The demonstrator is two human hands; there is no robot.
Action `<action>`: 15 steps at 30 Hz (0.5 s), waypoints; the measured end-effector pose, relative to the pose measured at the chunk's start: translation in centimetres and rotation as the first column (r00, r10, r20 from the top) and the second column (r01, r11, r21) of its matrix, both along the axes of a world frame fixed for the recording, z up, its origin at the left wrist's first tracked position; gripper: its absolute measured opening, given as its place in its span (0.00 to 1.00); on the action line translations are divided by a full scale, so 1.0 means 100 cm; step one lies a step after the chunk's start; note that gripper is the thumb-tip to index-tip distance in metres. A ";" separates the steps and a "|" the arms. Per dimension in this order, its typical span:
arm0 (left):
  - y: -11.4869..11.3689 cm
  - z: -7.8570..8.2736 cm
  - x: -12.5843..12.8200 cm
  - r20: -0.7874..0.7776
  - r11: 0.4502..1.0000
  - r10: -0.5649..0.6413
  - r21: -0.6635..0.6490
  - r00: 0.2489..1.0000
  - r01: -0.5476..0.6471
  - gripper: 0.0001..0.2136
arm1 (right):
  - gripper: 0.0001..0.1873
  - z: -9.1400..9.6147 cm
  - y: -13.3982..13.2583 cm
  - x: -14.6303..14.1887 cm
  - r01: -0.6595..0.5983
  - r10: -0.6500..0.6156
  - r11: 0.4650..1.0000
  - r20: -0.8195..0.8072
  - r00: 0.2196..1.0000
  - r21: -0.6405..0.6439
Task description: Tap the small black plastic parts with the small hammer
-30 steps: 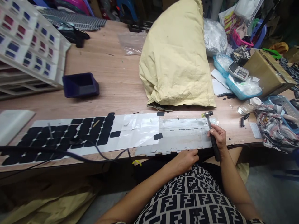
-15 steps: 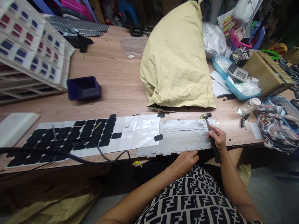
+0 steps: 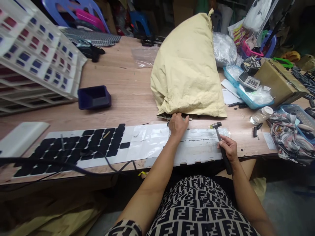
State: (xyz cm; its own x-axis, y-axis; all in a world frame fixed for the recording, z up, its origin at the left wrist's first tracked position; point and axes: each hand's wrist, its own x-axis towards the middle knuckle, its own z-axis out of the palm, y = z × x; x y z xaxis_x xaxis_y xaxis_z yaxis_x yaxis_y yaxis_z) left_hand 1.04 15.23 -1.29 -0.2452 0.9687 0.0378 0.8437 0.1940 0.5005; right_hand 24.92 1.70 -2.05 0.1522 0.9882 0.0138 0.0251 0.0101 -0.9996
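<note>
My right hand (image 3: pixel 228 147) is wrapped around the black handle of a small hammer (image 3: pixel 225 157). The hammer's head, with a yellow face on one side, points away from me over a grey-white board (image 3: pixel 197 152) at the table's front edge. My left hand (image 3: pixel 178 126) reaches across the board to the mouth of a big pale-yellow sack (image 3: pixel 189 68). Its thumb stands apart from the other fingers, whose tips are partly hidden at the sack's lower edge. Left of the board, a white sheet (image 3: pixel 147 141) carries rows of rounded black pieces (image 3: pixel 94 139).
A dark purple bin (image 3: pixel 94 98) and a white plastic crate (image 3: pixel 49 55) stand on the left. A black cable (image 3: pixel 86 168) crosses the front edge. To the right are blue baskets (image 3: pixel 256 98), a calculator (image 3: pixel 249 81), a clear jar (image 3: pixel 261 114) and patterned cloth (image 3: pixel 287 134).
My left hand has gone from the board's front edge forward to the sack's mouth. The right hand keeps the hammer in about the same place. The black pieces near the sheet's right end are now mostly hidden.
</note>
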 end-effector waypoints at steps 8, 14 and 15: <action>0.023 0.000 -0.001 0.075 0.986 0.089 -0.148 0.993 -0.077 0.14 | 0.19 -0.002 -0.001 0.000 -0.007 0.007 1.000 0.017 1.000 -0.010; -0.031 -0.003 -0.020 0.239 0.993 -0.109 -0.025 0.965 0.118 0.12 | 0.20 -0.004 -0.001 0.001 -0.011 0.012 1.000 0.016 1.000 -0.020; -0.040 -0.005 -0.019 0.303 0.979 -0.194 -0.001 0.933 0.204 0.12 | 0.20 -0.004 -0.001 0.001 -0.013 0.013 1.000 0.020 1.000 -0.019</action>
